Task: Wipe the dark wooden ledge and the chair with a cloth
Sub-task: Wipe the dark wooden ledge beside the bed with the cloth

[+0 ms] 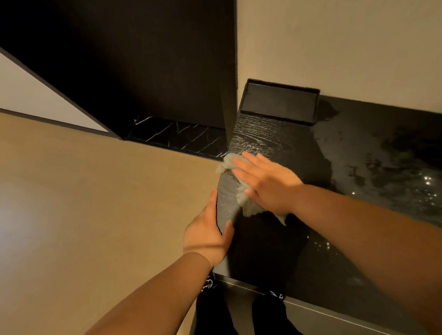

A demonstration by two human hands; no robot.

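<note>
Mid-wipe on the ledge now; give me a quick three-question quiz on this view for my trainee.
1. Multiple choice: the right hand lies on the cloth A) flat, fingers straight; B) as a fist; C) pinching one corner.
2. True or false: the left hand grips the edge of the dark wooden ledge.
3. Fill in: at the ledge's far end sits a black ____.
Key: 1 A; 2 true; 3 tray.

Dim warm light, glare specks on the wet ledge (369, 185), wide-angle bending at edges, slight motion blur.
</note>
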